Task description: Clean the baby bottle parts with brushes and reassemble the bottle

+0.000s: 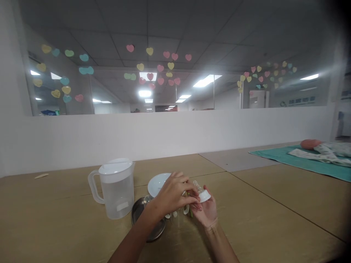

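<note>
A clear baby bottle nipple in a white collar (204, 196) is held up between my hands, its tip pointing up and left. My right hand (207, 213) is palm up beneath it, with the fingers curled round the collar. From the left, my left hand (174, 191) reaches across, its thumb and fingertips closed at the collar's left edge. Below my left hand are small clear and white parts (175, 214), partly hidden. A round metal dish (155, 237) lies under my left forearm, and a white bowl (156, 184) stands behind my left hand.
A translucent pitcher (116, 193) with a white rim stands left of the metal dish. On the right, a teal mat (276, 157) bears patterned cloth (329, 153) and a rounded reddish object (310, 144). A low white wall (164, 135) and window edge the table's back.
</note>
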`<state>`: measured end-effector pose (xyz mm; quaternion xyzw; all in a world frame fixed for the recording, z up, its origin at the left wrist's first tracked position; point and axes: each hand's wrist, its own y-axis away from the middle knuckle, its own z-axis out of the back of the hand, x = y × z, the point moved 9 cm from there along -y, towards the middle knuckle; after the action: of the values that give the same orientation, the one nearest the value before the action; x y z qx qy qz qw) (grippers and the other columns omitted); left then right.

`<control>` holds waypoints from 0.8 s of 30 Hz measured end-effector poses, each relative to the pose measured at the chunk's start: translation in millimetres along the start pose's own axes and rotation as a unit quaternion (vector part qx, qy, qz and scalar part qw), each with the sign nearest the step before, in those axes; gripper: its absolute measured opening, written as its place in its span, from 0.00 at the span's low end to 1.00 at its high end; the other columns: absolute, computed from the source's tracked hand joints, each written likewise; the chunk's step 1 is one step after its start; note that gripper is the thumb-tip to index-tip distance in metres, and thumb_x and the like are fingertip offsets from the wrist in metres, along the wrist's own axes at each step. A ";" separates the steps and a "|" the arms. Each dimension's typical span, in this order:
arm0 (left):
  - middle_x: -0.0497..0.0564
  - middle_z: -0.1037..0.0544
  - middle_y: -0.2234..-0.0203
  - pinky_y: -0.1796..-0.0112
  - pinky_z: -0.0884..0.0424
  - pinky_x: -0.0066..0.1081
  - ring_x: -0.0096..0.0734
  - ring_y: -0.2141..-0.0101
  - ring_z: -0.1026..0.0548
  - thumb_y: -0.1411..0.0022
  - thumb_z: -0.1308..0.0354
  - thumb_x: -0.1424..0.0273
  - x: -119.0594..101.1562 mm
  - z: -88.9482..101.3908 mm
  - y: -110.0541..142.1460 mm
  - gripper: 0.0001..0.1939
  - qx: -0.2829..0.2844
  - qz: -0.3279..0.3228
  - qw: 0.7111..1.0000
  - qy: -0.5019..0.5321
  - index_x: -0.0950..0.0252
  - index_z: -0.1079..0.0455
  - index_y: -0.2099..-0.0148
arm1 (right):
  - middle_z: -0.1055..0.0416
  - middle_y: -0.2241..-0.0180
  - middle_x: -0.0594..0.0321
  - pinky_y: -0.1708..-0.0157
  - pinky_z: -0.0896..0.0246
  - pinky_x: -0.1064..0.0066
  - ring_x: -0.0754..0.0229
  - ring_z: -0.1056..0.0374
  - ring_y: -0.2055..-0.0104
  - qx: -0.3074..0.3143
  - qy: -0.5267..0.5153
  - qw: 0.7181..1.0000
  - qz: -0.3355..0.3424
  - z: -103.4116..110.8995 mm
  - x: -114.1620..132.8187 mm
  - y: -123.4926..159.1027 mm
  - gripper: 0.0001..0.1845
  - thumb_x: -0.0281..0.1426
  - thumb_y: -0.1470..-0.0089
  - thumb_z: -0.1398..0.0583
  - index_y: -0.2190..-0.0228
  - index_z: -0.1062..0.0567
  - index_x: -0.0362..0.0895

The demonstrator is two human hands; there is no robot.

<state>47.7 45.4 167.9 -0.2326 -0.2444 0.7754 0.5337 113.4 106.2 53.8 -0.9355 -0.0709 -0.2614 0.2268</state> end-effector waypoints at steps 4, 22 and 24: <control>0.45 0.27 0.71 0.63 0.46 0.30 0.26 0.67 0.36 0.42 0.42 0.61 -1.4 -0.9 1.1 0.08 -0.006 -0.018 1.000 -0.014 0.56 0.24 0.65 | 0.39 0.82 0.69 0.85 0.50 0.78 0.69 0.48 0.83 0.003 0.004 1.000 0.004 1.9 0.6 -0.8 0.15 0.43 0.48 0.44 0.72 0.29 0.44; 0.49 0.30 0.59 0.63 0.37 0.30 0.35 0.60 0.31 0.50 0.40 0.56 77.1 -26.3 37.5 0.23 0.216 0.221 0.951 -0.024 0.61 0.34 0.54 | 0.28 0.66 0.61 0.66 0.36 0.66 0.59 0.32 0.67 -0.194 0.249 0.924 0.217 21.8 30.1 -6.1 0.19 0.45 0.60 0.35 0.69 0.27 0.45; 0.48 0.30 0.59 0.64 0.36 0.29 0.35 0.60 0.31 0.54 0.37 0.57 81.8 -32.2 40.2 0.25 0.235 0.222 0.946 -0.010 0.60 0.34 0.54 | 0.29 0.66 0.61 0.64 0.37 0.64 0.57 0.33 0.65 -0.236 0.391 0.840 0.293 17.7 38.0 4.0 0.20 0.43 0.60 0.34 0.67 0.28 0.45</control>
<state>12.7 114.1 109.6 -0.1414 -0.0026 0.9119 0.3852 154.9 111.4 58.6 -0.7581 0.3647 -0.5355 0.0741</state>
